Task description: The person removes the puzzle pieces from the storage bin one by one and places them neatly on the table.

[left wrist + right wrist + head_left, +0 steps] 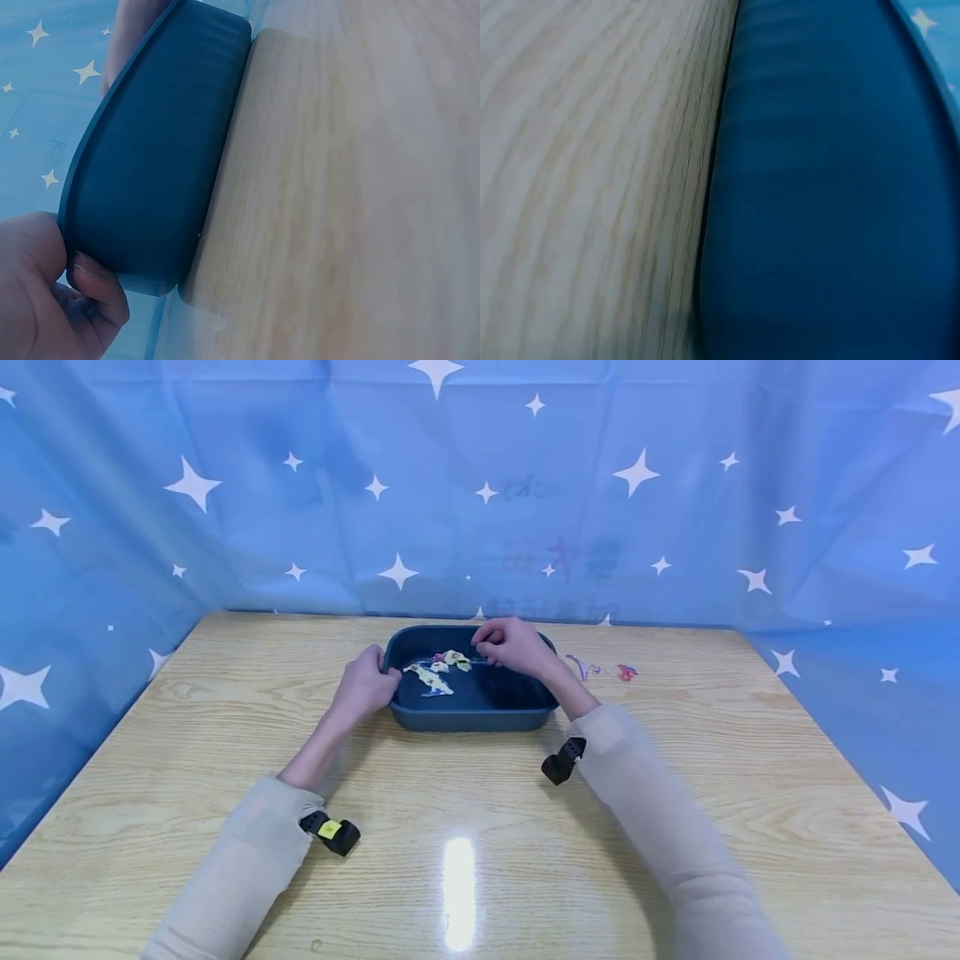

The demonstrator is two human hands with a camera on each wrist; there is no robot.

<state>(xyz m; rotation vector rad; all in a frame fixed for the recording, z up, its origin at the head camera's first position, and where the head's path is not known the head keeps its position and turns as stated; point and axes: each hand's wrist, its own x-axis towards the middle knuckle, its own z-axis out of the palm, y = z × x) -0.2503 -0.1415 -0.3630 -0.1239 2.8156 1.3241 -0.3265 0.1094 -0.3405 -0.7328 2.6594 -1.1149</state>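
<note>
A dark blue rectangular basin (472,720) stands on the table in the head view. My left hand (365,680) grips its left rim; the left wrist view shows the thumb and curled fingers (101,289) around the corner of the wall. Above the inside of the basin, toward its back right, is my right hand (513,647), fingers bent with thumb and fingertips close together. Whether anything small is between them cannot be made out. Several thin pale cut-out pieces (431,680) with coloured patches lie in the left half of the basin. In the right wrist view, the basin wall (825,195) hides that hand.
Right of the basin, a few small purple and red pieces (627,672) lie on the wooden table (480,810). A blue curtain with white stars (480,485) hangs behind the table and along both sides.
</note>
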